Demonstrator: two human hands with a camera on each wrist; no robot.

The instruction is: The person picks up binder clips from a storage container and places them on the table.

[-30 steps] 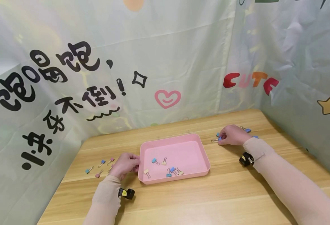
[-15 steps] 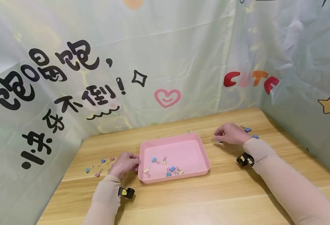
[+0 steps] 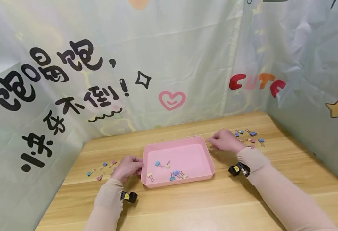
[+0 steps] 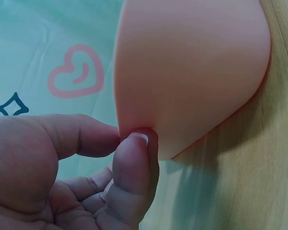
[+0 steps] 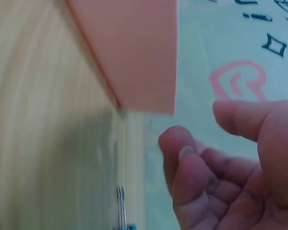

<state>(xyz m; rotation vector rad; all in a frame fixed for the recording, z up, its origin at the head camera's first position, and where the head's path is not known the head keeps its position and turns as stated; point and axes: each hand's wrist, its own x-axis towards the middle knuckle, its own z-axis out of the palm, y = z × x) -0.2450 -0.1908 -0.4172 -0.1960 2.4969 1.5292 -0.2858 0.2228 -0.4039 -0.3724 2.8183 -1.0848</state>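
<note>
A shallow pink tray (image 3: 180, 184) stands mid-table with several small binder clips (image 3: 176, 173) in its near and left part. At its left wall my left hand (image 3: 127, 168) pinches the rim; in the left wrist view the thumb meets the rim and a fingertip (image 4: 134, 148) lies against the outer wall. My right hand (image 3: 226, 141) is just off the tray's right wall near the far corner. Its thumb (image 5: 235, 117) and fingers stand apart in the right wrist view, holding nothing. Some clips behind the right hand are partly hidden.
Several binder clips (image 3: 101, 176) in pink, blue and teal lie on the wooden table (image 3: 174, 208) left of the tray. More clips (image 3: 253, 133) lie at the right behind the right hand. Printed cloth walls (image 3: 197, 64) border the table's back and sides.
My right hand has left the clips at the right, uncovering several, and moved left to the tray's right wall. The left hand keeps its place on the tray.
</note>
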